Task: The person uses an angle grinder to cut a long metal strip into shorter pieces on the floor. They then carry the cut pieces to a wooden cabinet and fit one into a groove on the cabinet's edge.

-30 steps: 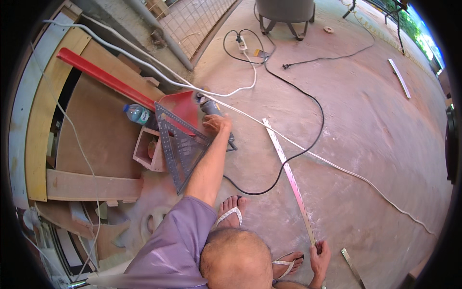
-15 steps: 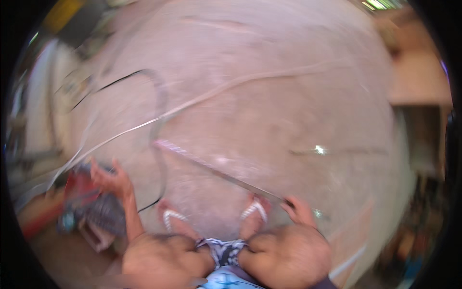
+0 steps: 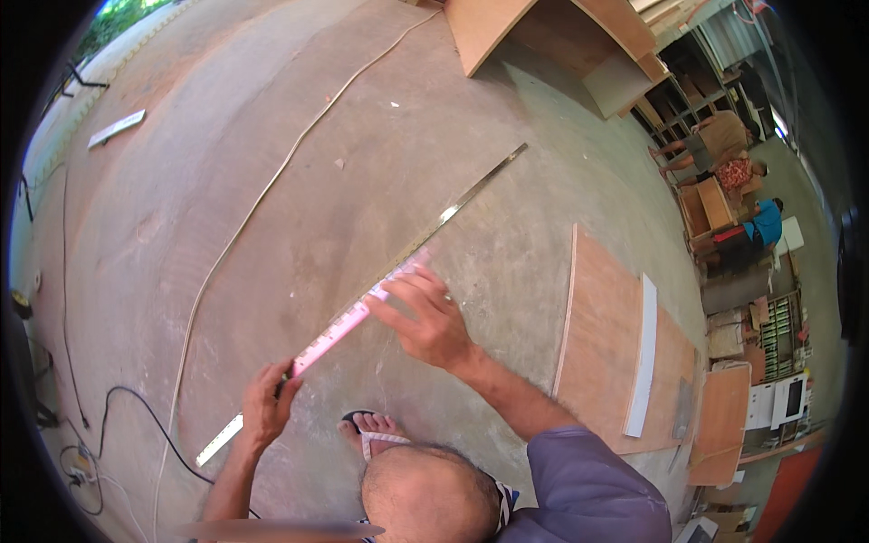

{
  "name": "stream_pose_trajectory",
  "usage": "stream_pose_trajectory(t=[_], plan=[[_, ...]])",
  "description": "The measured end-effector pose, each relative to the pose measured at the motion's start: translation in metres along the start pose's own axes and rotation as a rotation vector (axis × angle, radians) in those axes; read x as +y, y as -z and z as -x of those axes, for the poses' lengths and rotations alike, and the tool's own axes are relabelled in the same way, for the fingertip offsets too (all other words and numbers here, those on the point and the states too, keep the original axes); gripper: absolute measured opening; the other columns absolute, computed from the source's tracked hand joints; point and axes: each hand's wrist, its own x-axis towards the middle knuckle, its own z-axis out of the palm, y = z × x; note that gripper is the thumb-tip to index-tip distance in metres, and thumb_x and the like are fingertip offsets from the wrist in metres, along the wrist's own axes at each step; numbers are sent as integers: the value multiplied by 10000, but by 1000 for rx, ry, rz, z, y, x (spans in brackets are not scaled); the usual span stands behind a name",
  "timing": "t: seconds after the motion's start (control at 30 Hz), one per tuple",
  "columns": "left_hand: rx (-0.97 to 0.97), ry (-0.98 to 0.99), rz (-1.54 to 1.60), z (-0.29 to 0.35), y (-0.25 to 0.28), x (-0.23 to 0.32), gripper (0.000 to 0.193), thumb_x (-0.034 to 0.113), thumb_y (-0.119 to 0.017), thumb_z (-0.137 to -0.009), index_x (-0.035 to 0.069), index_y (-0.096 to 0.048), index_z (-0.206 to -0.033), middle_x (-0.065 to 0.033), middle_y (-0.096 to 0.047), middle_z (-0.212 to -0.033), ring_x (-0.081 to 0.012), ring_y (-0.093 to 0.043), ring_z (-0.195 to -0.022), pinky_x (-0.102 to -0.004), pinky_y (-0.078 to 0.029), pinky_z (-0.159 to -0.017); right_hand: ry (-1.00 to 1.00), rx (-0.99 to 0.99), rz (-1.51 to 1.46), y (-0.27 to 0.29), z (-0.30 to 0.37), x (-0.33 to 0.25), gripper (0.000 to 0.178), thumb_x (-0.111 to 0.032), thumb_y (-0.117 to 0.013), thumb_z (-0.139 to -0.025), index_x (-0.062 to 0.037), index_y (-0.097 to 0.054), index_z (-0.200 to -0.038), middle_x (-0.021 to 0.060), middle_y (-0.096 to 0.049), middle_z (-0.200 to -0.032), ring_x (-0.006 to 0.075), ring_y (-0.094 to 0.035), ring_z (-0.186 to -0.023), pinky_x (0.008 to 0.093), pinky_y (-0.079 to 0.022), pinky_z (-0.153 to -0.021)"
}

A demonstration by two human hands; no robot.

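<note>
My left hand (image 3: pixel 267 403) is closed round a long flat strip (image 3: pixel 330 342), pinkish white with evenly spaced marks like a ruler; a dark bit shows at the fingers. My right hand (image 3: pixel 425 317) reaches over its far part, thumb and fingers apart, tips slightly blurred; whether they touch it I cannot tell. Beyond the fingers a narrow shiny metal strip (image 3: pixel 462 204) runs along the floor in nearly the same line. Below my left hand a pale strip end (image 3: pixel 220 441) shows; which strip it belongs to is unclear.
A pale cable (image 3: pixel 244 226) and a dark cord (image 3: pixel 145 398) cross the floor (image 3: pixel 272 109) on the left. To the right lies a wooden panel (image 3: pixel 588 335) bearing a white strip (image 3: pixel 643 362). An open wooden cabinet (image 3: pixel 561 45) stands far off; people (image 3: pixel 756 226) work along the right.
The view has swung toward the right side of the workplace. The marked strip has passed from my right hand to my left. My right hand has moved over the strip with fingers apart.
</note>
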Motion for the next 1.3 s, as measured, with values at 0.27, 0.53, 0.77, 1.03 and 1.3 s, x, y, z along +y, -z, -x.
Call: stream_pose_trajectory(t=[0.27, 0.53, 0.77, 1.03, 1.3], plan=[[178, 173, -154, -57, 51, 19, 367, 149, -776, -1027, 0, -744, -1361, -178, -725, -984, -288, -678, -793, -410, -526, -729, -1273, -212, -149, -127, 64, 97, 464, -333, -796, -1007, 58, -683, -1230, 231, -772, -1198, 422, -773, -1084, 537, -616, -895], [204, 304, -208, -105, 84, 31, 370, 203, -785, -1021, -10, -771, -1323, -126, -669, -827, -197, -577, -717, -390, -486, -683, -1776, -221, 41, -197, 3, 171, 600, -376, -820, -942, 117, -645, -1236, 302, -751, -1230, 450, -765, -1147, 555, -634, -976], [168, 348, -75, -161, 166, 17, 378, 228, -780, -1007, -23, -769, -1289, -45, -543, -791, -110, -468, -735, -347, -425, -659, -1960, -66, -209, -227, 14, 202, 388, -145, -735, -888, 83, -738, -1203, 300, -763, -1276, 409, -769, -1177, 493, -639, -976], [373, 361, -264, -132, 328, 19, 444, 240, -797, -949, -62, -779, -1274, -7, -673, -900, -134, -561, -811, -343, -478, -742, -1999, 293, -1443, -265, -25, 232, 433, 56, -721, -946, -40, -544, -1330, 168, -717, -1131, 374, -767, -964, 610, -677, -902], [578, 323, -168, 0, 492, -50, 439, 270, -673, -1042, -105, -746, -1258, -27, -611, -916, -177, -526, -847, -400, -427, -718, -1399, 743, -1764, -153, -266, 232, 316, -17, -782, -1004, -102, -548, -1198, 73, -730, -1068, 279, -779, -990, 504, -700, -912]])
